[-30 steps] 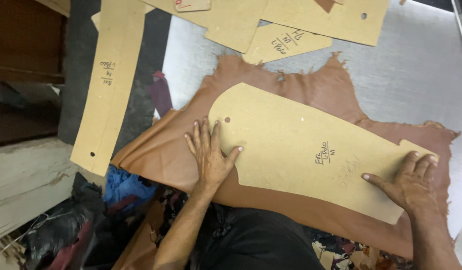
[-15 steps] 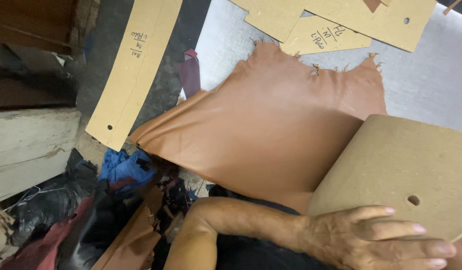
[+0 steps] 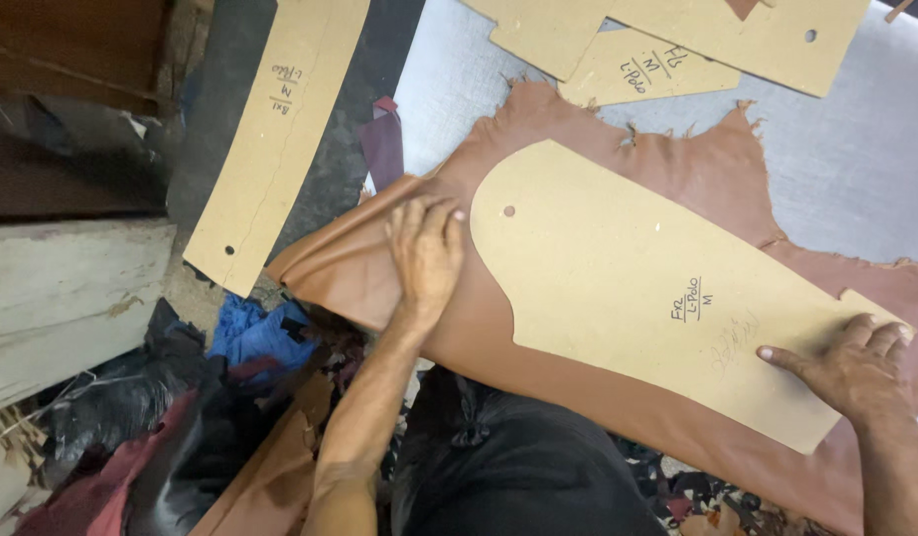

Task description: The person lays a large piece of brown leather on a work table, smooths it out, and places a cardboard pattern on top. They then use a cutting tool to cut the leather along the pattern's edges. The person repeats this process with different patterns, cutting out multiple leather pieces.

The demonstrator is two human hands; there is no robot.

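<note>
A large brown leather hide (image 3: 677, 169) lies spread over the grey metal table (image 3: 856, 169). A long cardboard pattern (image 3: 628, 268) with a rounded end and a small hole rests flat on it. My left hand (image 3: 426, 248) presses palm-down on the leather, just left of the pattern's rounded end. My right hand (image 3: 856, 362) lies flat on the pattern's right end, fingers spread, holding it down. Neither hand grips anything.
More cardboard patterns (image 3: 677, 40) lie at the table's far side. A long narrow cardboard pattern (image 3: 275, 129) hangs off the table's left edge. Blue cloth (image 3: 255, 333), dark leather scraps (image 3: 131, 427) and a wooden bench (image 3: 62, 298) lie at the lower left.
The pattern, lifted off the hide half a second ago, lies flat on the leather again. My left hand has moved off the pattern onto the bare leather.
</note>
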